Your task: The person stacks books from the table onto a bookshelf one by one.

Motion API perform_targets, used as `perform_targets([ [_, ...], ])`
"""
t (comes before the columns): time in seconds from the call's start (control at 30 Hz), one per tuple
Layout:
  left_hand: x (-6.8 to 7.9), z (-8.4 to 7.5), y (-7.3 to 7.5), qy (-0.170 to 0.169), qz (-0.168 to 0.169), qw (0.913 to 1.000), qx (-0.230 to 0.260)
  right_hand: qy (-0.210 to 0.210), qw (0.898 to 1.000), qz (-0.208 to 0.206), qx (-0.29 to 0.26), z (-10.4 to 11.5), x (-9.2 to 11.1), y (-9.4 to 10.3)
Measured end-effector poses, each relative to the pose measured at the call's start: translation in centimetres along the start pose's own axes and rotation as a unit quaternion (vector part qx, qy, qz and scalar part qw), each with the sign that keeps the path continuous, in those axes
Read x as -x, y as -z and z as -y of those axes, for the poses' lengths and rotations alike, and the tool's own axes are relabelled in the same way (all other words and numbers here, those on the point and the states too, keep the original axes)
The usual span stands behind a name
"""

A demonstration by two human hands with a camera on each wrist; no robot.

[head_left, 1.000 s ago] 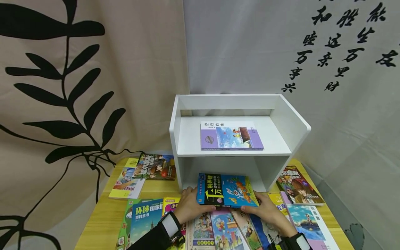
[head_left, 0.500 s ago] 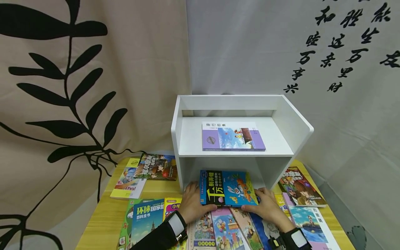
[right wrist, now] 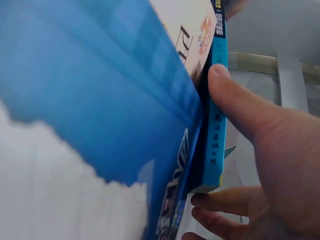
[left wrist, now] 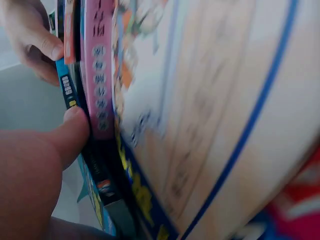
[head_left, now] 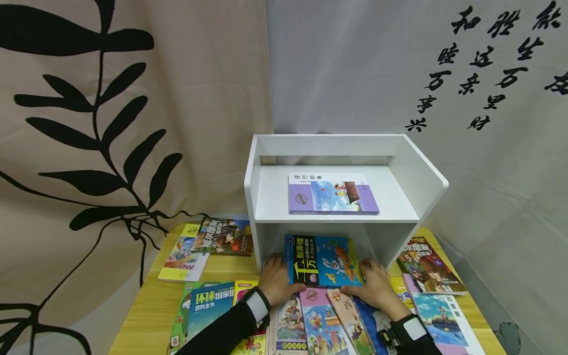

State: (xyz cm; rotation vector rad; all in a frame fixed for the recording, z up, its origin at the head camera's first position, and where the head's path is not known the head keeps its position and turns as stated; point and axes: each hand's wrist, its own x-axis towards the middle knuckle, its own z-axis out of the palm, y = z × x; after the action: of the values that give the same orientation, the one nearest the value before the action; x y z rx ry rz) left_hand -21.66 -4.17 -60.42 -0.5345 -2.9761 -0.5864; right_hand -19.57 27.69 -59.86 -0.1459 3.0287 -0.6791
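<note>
- Head view: the left hand [head_left: 277, 280] and the right hand [head_left: 376, 285] are at the two ends of a blue book [head_left: 324, 261]; the thumbs lie along its near edge, the other fingers at its ends; both hands have hold of it, fingers spread from thumbs.
- The blue book lies cover up between the fingers, at the mouth of the lower compartment of a white shelf [head_left: 423, 165]; whether it rests on the compartment's floor I cannot tell.
- Beyond the fingertips, and higher, a purple book [head_left: 333, 195] lies on the shelf's upper level.
- Nearer me than the thumbs, books crowd the yellow table [head_left: 139, 315]: a teal one [head_left: 208, 308] left of the left hand; a navy one [head_left: 370, 325] below the right thumb; a sea-cover one [head_left: 441, 318] right of the right hand.
- Left wrist view: the left thumb presses the book's spine; a pink strip [left wrist: 99, 75] runs just beside it; the right hand shows past the thumb tip.
- Right wrist view: the right thumb lies against the spine; two fingertips meet the book's end below it.
</note>
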Motion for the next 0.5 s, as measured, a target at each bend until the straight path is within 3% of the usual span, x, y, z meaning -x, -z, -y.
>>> perform_targets([
  [0.1,-0.5,0.2,-0.2,-0.014,-0.009,0.9997,-0.019,0.007,1.0,-0.002,-0.005,-0.2,-0.3,0.0],
  [0.27,-1.3,-0.2,0.3,-0.031,0.005,0.9984,-0.046,0.018,1.0,-0.006,-0.011,-0.4,-0.9,0.1],
  [0.5,-2.1,-0.3,0.1,-0.013,0.02,0.9989,-0.04,0.016,1.0,-0.006,-0.024,-0.4,-1.6,-0.6],
])
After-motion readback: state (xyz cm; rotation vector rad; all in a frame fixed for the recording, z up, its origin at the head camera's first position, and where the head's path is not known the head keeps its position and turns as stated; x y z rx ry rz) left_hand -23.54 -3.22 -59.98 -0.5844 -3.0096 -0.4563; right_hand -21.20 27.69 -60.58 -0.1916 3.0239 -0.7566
